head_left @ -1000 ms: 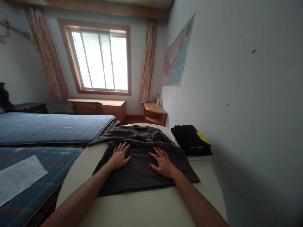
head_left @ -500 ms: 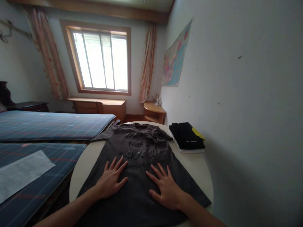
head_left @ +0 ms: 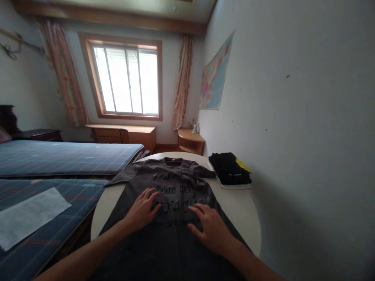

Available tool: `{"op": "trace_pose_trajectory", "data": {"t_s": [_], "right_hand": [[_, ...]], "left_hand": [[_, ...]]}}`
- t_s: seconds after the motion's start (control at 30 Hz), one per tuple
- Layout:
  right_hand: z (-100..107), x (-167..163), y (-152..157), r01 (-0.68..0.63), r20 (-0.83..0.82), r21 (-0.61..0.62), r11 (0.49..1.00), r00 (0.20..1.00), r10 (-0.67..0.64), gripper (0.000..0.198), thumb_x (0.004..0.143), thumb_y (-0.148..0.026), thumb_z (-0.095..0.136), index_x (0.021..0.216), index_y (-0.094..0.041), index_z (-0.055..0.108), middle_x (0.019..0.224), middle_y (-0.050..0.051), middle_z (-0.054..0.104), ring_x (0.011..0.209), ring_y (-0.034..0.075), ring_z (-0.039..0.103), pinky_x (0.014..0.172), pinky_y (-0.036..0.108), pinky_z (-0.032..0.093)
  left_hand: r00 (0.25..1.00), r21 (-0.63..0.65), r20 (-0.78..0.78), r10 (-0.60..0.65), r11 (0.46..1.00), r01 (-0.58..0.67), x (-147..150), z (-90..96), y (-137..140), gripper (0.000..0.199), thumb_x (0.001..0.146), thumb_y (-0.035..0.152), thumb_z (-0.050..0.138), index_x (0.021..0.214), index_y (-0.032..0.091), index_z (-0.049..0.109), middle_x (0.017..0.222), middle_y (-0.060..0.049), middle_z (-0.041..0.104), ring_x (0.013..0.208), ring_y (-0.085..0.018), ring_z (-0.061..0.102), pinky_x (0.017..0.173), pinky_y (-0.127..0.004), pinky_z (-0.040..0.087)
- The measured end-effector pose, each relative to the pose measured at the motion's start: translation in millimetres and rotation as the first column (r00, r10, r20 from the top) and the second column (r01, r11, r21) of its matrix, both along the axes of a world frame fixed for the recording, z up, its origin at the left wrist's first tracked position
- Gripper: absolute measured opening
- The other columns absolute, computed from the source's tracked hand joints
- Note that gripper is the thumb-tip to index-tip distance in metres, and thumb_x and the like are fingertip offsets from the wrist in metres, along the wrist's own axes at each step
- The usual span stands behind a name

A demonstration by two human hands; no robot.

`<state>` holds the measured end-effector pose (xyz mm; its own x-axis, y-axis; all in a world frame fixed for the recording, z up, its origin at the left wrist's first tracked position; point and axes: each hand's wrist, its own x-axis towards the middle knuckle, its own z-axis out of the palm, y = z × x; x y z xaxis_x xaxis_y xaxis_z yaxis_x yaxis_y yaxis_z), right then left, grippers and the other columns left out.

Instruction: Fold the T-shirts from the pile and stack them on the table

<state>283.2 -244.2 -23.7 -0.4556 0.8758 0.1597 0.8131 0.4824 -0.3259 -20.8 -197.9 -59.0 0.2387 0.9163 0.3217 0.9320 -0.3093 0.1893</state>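
Note:
A dark grey T-shirt [head_left: 172, 249] with black lettering on its chest lies spread over a round cream table [head_left: 249, 210], its collar at the far side. My left hand [head_left: 143, 210] is over the left part of the print, fingers loosely bent and apart. Over the right part is my right hand [head_left: 212, 226], also with its fingers apart. Neither hand holds anything; whether the fingertips touch the cloth I cannot tell. The shirt's near end runs out of the picture between my forearms.
Folded black clothes [head_left: 228, 169] with a yellow patch lie stacked at the table's right edge, near the wall. On the left are mattresses [head_left: 70, 158] with a plaid pattern, one bearing a paper sheet [head_left: 32, 214]. A wooden desk [head_left: 140, 136] stands beneath the window.
The shirt has shifted toward me, its collar now lower in the picture. My hands have gone from lying flat to more bent, and stand nearer the lettering.

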Motion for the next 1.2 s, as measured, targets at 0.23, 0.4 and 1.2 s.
{"op": "trace_pose_trajectory", "data": {"t_s": [0.23, 0.4, 1.2], "right_hand": [[-18, 23, 50, 0.001, 0.116, -0.077, 0.997, 0.993, 0.008, 0.068, 0.090, -0.062, 0.045, 0.150, -0.031, 0.036, 0.160, 0.005, 0.027, 0.148, 0.028, 0.017, 0.119, 0.049, 0.016], [-23, 22, 21, 0.031, 0.138, -0.139, 0.990, 0.990, -0.012, 0.070, 0.090, -0.068, 0.040, 0.151, -0.034, 0.031, 0.162, 0.005, 0.021, 0.149, 0.030, 0.013, 0.118, 0.053, 0.013], [6, 3, 187, 0.361, -0.001, 0.186, 0.914, 0.930, -0.368, 0.051, 0.099, -0.043, 0.033, 0.141, -0.017, 0.048, 0.142, 0.011, 0.053, 0.130, 0.024, 0.047, 0.107, 0.035, 0.034]], "left_hand": [[0.988, -0.121, -0.065, 0.137, 0.982, -0.144, -6, -18.9, 42, 0.060, 0.092, 0.053, 0.045, 0.148, 0.030, 0.042, 0.158, -0.006, 0.031, 0.146, -0.038, 0.021, 0.115, -0.060, 0.019], [0.985, -0.186, -0.122, 0.122, 0.972, -0.143, -13, -22.5, 12, 0.063, 0.092, 0.058, 0.042, 0.150, 0.035, 0.034, 0.160, -0.003, 0.025, 0.147, -0.039, 0.015, 0.114, -0.062, 0.017], [0.893, -0.231, -0.098, 0.439, 0.863, -0.450, -94, -37.6, 146, 0.072, 0.093, 0.058, 0.031, 0.154, 0.022, 0.026, 0.159, -0.017, 0.026, 0.144, -0.043, 0.024, 0.110, -0.061, 0.021]]}}
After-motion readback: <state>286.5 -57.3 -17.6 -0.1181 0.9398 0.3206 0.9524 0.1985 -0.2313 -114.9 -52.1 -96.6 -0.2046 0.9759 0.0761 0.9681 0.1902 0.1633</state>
